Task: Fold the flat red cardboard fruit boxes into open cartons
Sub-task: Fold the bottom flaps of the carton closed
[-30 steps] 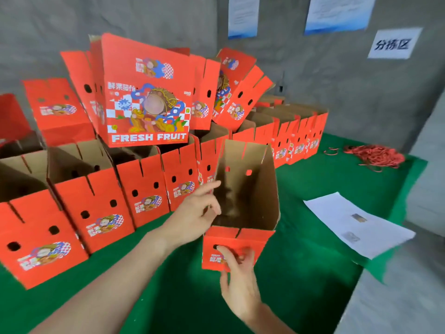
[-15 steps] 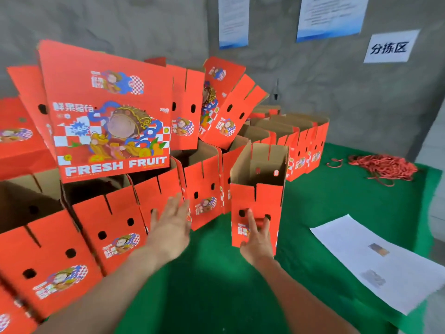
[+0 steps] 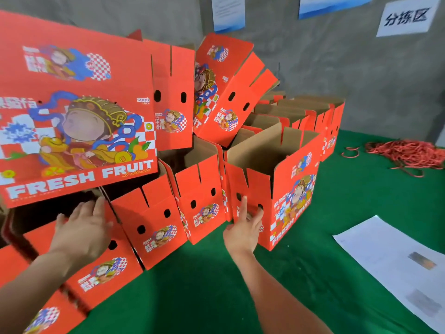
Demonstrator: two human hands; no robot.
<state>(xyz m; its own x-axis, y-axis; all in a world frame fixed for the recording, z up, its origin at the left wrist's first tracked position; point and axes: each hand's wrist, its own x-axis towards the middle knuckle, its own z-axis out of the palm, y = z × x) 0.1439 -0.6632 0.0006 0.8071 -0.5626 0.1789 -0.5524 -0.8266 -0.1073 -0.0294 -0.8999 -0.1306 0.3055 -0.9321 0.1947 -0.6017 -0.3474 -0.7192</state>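
Right of centre in the frame, our right hand (image 3: 243,227) lies with straight fingers against the short end of an open-topped red cardboard fruit carton (image 3: 295,189). The forefinger reaches up between the two dark vent holes, and nothing is pinched. This carton stands upright on the green cloth-covered table (image 3: 216,292), with its brown inside showing and its left edge touching the next carton in the row.

At lower left, our left hand (image 3: 81,227) rests spread and flat on the end of a neighbouring red carton (image 3: 101,268), under the big tilted red box printed FRESH FRUIT (image 3: 79,112).

We judge the folding of this carton done, and the step in hand is pushing it square into the line. The next move calls for lifting both hands off and taking a fresh flat box. We cannot tell where those lie, since none shows plainly flat.
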